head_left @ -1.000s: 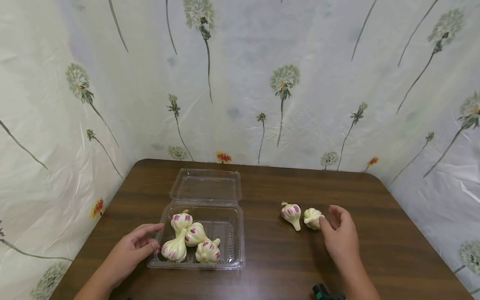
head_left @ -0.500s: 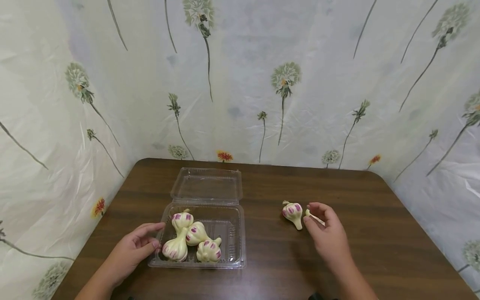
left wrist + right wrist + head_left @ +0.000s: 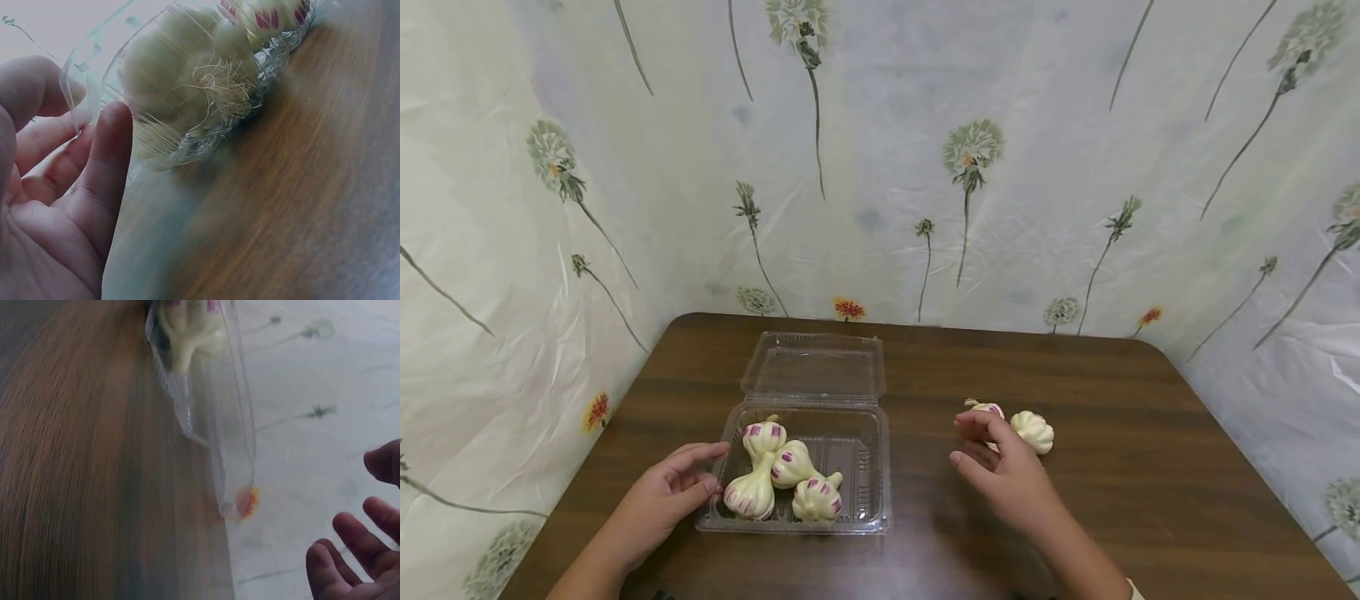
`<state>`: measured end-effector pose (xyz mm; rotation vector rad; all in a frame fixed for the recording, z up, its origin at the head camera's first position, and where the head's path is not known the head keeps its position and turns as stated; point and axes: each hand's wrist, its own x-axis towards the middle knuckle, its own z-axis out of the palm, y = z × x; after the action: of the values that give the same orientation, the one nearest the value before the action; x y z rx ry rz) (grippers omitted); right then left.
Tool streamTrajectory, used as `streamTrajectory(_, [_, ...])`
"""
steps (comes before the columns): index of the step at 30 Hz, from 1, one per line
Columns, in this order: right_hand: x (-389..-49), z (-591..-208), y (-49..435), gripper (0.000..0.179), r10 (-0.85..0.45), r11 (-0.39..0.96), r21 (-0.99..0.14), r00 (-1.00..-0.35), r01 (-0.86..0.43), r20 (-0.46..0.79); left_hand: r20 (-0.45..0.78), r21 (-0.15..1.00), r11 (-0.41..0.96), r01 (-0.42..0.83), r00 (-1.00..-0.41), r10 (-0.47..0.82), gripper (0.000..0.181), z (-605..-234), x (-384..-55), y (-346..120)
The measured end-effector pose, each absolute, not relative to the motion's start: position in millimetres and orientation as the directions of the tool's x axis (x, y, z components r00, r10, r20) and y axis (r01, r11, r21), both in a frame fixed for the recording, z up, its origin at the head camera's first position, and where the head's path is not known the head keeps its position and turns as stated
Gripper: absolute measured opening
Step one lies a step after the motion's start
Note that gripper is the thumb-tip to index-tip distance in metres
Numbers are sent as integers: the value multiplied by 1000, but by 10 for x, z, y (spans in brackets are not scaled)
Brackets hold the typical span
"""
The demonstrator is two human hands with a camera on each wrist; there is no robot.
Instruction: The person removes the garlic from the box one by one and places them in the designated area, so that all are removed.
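Note:
My left hand (image 3: 655, 500) pinches the left rim of an open clear plastic clamshell container (image 3: 868, 527), thumb and fingers either side of the edge in the left wrist view. Inside lie several garlic bulbs (image 3: 751, 497) with purple streaks. One bulb (image 3: 187, 69) shows its stringy roots through the plastic wall, close to my thumb. My right hand (image 3: 1011, 475) hovers over the table to the right, fingers spread with nothing between them. It partly hides a purple-streaked garlic bulb (image 3: 988, 408). A paler garlic bulb (image 3: 1033, 432) rests just beyond its knuckles.
The container's clear lid (image 3: 816, 367) lies folded back toward the rear of the dark wooden table (image 3: 925, 517). Behind and beside the table hangs a pale sheet (image 3: 880, 167) printed with dandelions.
My right hand has come to the paler bulb, then moved left off it toward the purple-streaked one. The paler bulb now lies turned. My left hand stays at the container.

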<state>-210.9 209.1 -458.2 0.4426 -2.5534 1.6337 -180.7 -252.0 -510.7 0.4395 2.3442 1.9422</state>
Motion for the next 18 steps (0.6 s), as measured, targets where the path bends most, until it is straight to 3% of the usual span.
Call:
streamTrajectory(11, [-2134,-4538,1795,54,-399,412,-840,-899,-353,182,131,970,165,178,-957,258,47,-5103,-1803,-2523])
streamTrajectory(18, [-2150,-4451,1585,64,-449,446,-823,-884,-352,134,140,969,162,188,-954,265,47,-5106,-1806,-2526])
